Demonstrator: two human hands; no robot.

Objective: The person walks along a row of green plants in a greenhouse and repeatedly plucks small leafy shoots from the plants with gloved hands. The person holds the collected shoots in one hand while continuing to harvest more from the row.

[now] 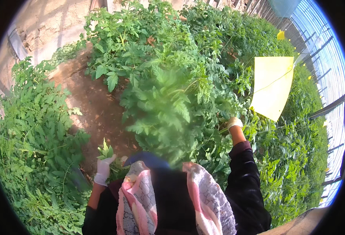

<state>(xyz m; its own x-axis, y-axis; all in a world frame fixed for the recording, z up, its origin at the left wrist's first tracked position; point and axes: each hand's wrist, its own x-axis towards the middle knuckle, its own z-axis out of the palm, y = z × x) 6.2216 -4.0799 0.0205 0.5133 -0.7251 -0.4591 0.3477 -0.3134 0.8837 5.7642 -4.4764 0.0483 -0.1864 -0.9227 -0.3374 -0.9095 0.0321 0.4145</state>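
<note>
My left hand [102,170], in a thin white glove, is at the lower left, closed around a bunch of green leafy cuttings [106,152]. More leaves show beside its palm. My right hand [235,122], also in a pale glove, reaches into the tomato plants [216,102] right of centre. Leaves hide its fingers, so what it touches there cannot be told. Close to the camera, blurred tomato foliage [166,102] fills the middle. A yellow sheet [272,88] hangs above and to the right of my right hand.
Brown soil [97,108] forms a path between the middle plants and a left row of tomato plants [37,141]. An earthen wall [55,20] stands behind. Thin strings cross the right-hand plants, near slanted poles [328,107] and a translucent greenhouse cover. Smaller yellow sheets [280,35] hang farther off.
</note>
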